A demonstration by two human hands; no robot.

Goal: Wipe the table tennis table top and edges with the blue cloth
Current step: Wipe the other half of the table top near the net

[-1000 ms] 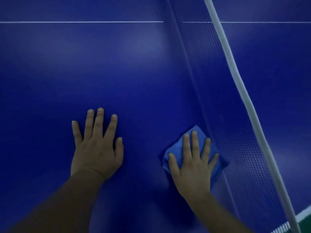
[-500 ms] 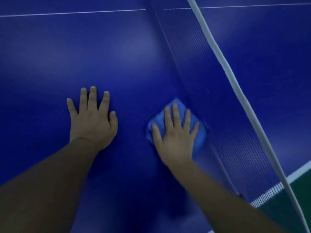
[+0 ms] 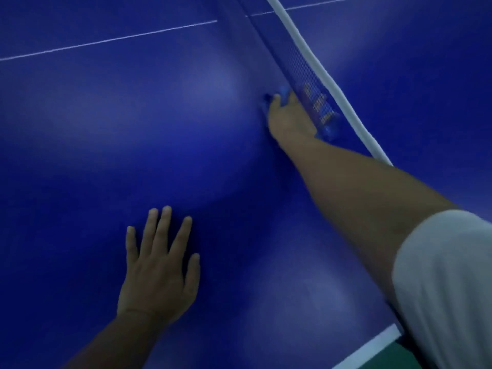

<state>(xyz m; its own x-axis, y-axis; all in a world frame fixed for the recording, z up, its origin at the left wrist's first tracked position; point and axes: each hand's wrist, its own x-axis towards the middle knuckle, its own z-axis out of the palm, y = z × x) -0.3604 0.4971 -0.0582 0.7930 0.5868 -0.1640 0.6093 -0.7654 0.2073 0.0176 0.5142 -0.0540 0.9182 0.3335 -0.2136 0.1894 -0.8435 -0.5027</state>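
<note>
Dim blue table tennis table top (image 3: 133,115) fills nearly the whole view, crossed by a thin white centre line (image 3: 106,42) that meets the net (image 3: 300,65). That net, topped by a white band (image 3: 319,75), runs diagonally across the upper right. At the foot of the net lies the blue cloth (image 3: 283,91), touching the mesh, with the right hand (image 3: 288,118) pressed on top of it. Its fingers (image 3: 318,103) look stretched out flat along the net base, blurred behind the mesh, thumb spread towards the open table. The left hand (image 3: 159,272) rests palm down well away from the net, fingers straight and slightly fanned, holding nothing. A white sleeve (image 3: 447,288) covers the right upper arm, beside the table's white edge line (image 3: 372,347)
</note>
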